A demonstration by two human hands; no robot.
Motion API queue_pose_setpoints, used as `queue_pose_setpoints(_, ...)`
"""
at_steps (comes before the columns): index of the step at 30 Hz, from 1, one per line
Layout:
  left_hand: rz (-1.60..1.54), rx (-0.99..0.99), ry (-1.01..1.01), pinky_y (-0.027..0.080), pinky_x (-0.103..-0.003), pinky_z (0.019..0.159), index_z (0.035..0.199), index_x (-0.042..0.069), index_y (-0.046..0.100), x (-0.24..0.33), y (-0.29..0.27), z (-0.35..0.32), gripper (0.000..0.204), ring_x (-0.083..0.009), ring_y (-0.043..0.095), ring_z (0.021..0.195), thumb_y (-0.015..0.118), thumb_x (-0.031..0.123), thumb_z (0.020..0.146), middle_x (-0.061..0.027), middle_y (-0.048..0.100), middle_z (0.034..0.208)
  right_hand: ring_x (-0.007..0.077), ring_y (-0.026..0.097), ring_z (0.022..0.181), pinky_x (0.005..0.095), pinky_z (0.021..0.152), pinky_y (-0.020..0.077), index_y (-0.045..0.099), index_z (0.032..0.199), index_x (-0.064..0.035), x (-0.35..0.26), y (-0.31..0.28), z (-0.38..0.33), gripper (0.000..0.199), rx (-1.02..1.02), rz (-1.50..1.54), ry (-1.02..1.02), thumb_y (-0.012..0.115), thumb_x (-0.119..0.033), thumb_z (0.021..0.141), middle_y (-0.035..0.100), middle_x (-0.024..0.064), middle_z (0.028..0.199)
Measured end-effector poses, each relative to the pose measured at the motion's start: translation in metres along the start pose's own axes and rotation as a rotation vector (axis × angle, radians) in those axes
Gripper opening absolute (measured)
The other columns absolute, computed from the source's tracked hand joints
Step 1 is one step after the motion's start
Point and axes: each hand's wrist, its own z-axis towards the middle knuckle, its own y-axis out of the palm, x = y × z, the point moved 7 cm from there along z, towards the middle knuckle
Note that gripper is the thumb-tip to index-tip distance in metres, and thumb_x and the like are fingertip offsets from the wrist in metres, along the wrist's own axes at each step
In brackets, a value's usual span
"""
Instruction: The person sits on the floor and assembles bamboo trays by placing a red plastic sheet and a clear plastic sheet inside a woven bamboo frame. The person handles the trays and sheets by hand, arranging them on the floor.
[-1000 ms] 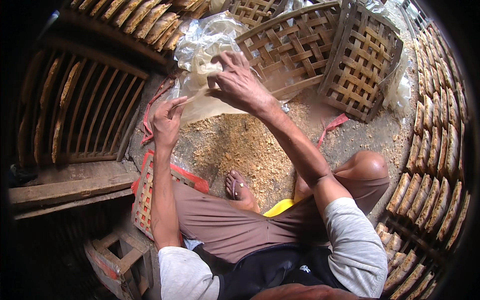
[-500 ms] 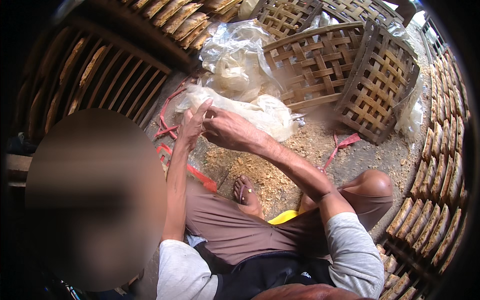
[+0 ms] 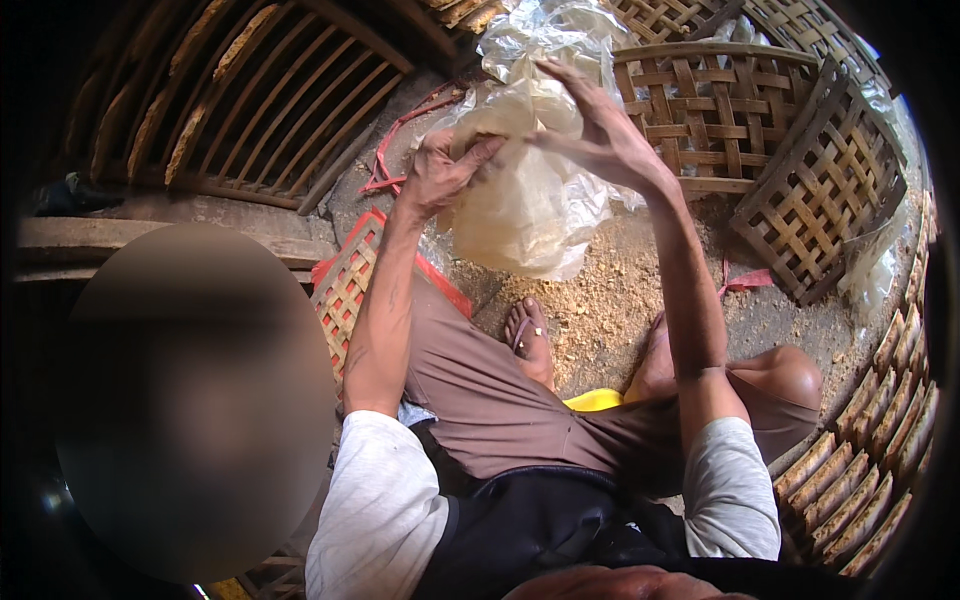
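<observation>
A cloudy, crumpled plastic bag or sheet (image 3: 520, 225) hangs in front of me above the crumb-covered floor. My left hand (image 3: 445, 175) is closed on its left edge, thumb and fingers pinched together. On the other side, my right hand (image 3: 612, 140) has thumb and fingers spread apart. It lies over or against the plastic's upper right part; whether it touches is hard to tell. Clearer crumpled plastic (image 3: 550, 40) lies just beyond, and the border between the two is hard to make out.
Woven bamboo trays (image 3: 720, 110) lean at the far right. A slatted wooden rack (image 3: 290, 120) stands at the left, near a blurred person (image 3: 200, 400). Rows of pale, crusted pieces (image 3: 840, 490) line the right. Red strips, crumbs (image 3: 600, 300) and a yellow object (image 3: 595, 400) are on the floor.
My hands, close together before, have moved apart, the right one opening. The cloudy plastic has come up from the floor and spread between them. The view has shifted, so surroundings appear displaced.
</observation>
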Motion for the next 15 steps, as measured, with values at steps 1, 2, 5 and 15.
queue_pose_setpoints(1,0.001,-0.031,-0.023,0.048,-0.023,0.058,0.104,0.005,0.071,0.005,0.003,-0.003,0.024,-0.0056,0.058,0.064,0.068,0.025,0.091,-0.0009,0.069,0.078,0.0305,0.042,0.134,0.0459,0.107,0.0406,0.041,0.142,-0.0099,-0.015,-0.002,0.001,0.070,-0.054,0.138,-0.037,0.069,-0.042,0.086,0.037,0.0180,0.149)
queue_pose_setpoints(2,0.001,-0.062,-0.046,0.047,-0.023,0.057,0.102,0.004,0.072,0.010,0.006,-0.005,0.024,-0.0053,0.057,0.062,0.068,0.025,0.091,0.0001,0.068,0.075,0.0305,0.040,0.135,0.0459,0.108,0.0393,0.042,0.142,-0.0116,-0.025,-0.001,0.000,0.068,-0.107,0.277,-0.074,0.069,-0.041,0.086,0.035,0.0174,0.151)
queue_pose_setpoints(5,0.090,-0.108,-0.064,0.045,-0.023,0.056,0.101,0.005,0.072,0.020,0.008,-0.005,0.024,-0.0046,0.056,0.063,0.069,0.026,0.091,0.0017,0.067,0.072,0.0290,0.051,0.125,0.0417,0.103,0.0441,0.057,0.130,-0.0141,-0.015,0.011,0.004,0.050,-0.240,0.259,0.055,0.068,-0.040,0.088,0.049,0.0146,0.141)
queue_pose_setpoints(15,0.169,0.085,-0.023,0.047,-0.024,0.059,0.096,0.002,0.070,-0.002,-0.020,-0.002,0.015,-0.0053,0.059,0.065,0.068,0.014,0.088,0.0018,0.067,0.074,0.0199,0.060,0.063,0.0351,0.061,0.0483,0.068,0.105,-0.0040,0.021,-0.024,0.001,0.037,0.251,0.099,0.158,0.071,-0.036,0.087,0.066,0.0140,0.073)
